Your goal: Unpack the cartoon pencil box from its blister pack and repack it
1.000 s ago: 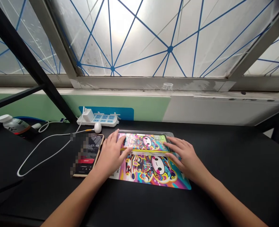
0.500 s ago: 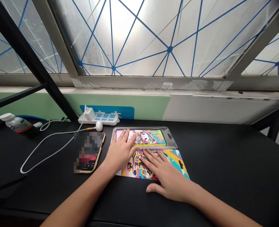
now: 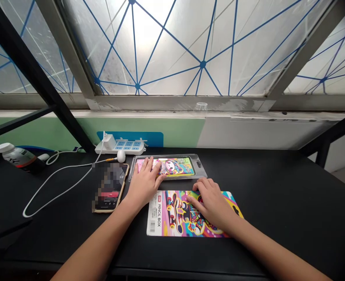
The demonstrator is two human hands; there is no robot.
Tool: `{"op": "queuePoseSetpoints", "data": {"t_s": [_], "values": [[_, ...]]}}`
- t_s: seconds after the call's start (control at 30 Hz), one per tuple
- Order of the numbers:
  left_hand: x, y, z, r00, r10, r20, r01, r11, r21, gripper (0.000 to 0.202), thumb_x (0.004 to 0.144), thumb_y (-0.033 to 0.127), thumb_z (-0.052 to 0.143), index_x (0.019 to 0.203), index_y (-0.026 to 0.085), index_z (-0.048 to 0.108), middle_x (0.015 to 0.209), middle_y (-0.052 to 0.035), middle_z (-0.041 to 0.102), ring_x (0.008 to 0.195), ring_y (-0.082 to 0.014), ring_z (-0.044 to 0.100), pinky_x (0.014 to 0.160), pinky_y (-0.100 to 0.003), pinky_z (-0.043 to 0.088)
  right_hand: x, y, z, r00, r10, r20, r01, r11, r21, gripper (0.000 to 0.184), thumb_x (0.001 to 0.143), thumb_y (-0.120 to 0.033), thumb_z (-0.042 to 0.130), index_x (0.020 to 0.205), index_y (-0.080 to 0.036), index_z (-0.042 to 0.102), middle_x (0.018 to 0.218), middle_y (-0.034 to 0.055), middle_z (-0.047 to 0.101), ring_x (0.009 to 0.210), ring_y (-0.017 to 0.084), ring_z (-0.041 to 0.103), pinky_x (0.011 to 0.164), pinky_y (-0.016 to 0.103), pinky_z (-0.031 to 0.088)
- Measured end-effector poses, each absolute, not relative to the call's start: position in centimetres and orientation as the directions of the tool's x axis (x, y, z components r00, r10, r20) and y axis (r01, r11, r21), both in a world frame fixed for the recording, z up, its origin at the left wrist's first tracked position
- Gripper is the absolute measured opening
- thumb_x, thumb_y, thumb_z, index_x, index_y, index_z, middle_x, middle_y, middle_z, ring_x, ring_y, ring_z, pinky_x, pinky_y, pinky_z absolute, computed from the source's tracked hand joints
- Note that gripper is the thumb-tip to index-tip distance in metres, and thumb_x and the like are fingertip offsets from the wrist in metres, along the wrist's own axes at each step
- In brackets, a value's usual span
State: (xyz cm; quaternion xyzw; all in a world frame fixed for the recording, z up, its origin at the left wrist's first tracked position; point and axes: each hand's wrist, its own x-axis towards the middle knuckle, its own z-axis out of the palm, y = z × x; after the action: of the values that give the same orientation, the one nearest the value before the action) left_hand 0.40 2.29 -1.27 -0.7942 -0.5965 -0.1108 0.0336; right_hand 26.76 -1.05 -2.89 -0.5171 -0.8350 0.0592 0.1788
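Note:
On the black desk lies a colourful pencil box (image 3: pixel 179 166) with a cartoon face, in a clear plastic tray (image 3: pixel 200 168). My left hand (image 3: pixel 144 180) rests on the left part of this box, fingers spread and fairly flat. Nearer to me is a bright printed card (image 3: pixel 178 218) with "PENCIL BOX" on its white left end. My right hand (image 3: pixel 214 203) lies over the card's right half. Its fingers bend near the card's far edge, and the thumb stands apart on the print. Both my hands cover parts of what they touch.
Left of the box lies a phone (image 3: pixel 110 191), partly pixelated. A white cable (image 3: pixel 40 191) loops beside it. Behind stand a power strip (image 3: pixel 128 146) and, farther left, a tipped bottle (image 3: pixel 17 156). A small clear cup (image 3: pixel 201 106) sits on the window ledge.
The card has slid toward me and to the right, with my right hand on it, baring its white end. A gap now separates it from the tray. My right fingers are more bent.

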Motion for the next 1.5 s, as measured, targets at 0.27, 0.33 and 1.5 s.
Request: {"op": "queuePoseSetpoints", "data": {"t_s": [0.27, 0.33, 1.5], "values": [[-0.1, 2.4, -1.1, 0.266, 0.943, 0.198, 0.948, -0.293, 0.123, 0.047, 0.107, 0.046, 0.033, 0.144, 0.029, 0.056, 0.160, -0.0124, 0.043, 0.150, -0.0357, 0.035, 0.115, -0.065, 0.032, 28.8, -0.2, -0.8, -0.304, 0.942, 0.141, 0.818, 0.335, -0.468, 0.032, 0.096, -0.055, 0.054, 0.089, -0.024, 0.051, 0.069, -0.0007, 0.062, 0.061, 0.019, 0.056, 0.061, 0.032, 0.040], [-0.2, 2.2, -0.9, 0.278, 0.940, 0.198, 0.941, -0.308, 0.142, 0.045, 0.108, 0.046, 0.032, 0.136, 0.027, 0.061, 0.160, -0.0121, 0.044, 0.150, -0.0363, 0.035, 0.114, -0.067, 0.032, 31.0, 1.8, 0.1, -0.259, 0.958, 0.123, 0.809, 0.285, -0.514, 0.037, 0.093, -0.061, 0.055, 0.084, -0.025, 0.052, 0.065, -0.0022, 0.062, 0.058, 0.017, 0.055, 0.059, 0.031, 0.039], [-1.2, 1.1, 0.0, 0.458, 0.863, 0.211, 0.864, -0.489, 0.124, 0.045, 0.104, 0.048, 0.042, 0.142, 0.031, 0.059, 0.145, -0.0130, 0.054, 0.132, -0.0332, 0.050, 0.108, -0.054, 0.038, 37.6, 6.2, 0.1, -0.127, 0.987, 0.100, 0.777, 0.162, -0.608, 0.041, 0.079, -0.064, 0.071, 0.091, -0.025, 0.074, 0.096, 0.0054, 0.074, 0.083, 0.024, 0.064, 0.073, 0.036, 0.049]]}}
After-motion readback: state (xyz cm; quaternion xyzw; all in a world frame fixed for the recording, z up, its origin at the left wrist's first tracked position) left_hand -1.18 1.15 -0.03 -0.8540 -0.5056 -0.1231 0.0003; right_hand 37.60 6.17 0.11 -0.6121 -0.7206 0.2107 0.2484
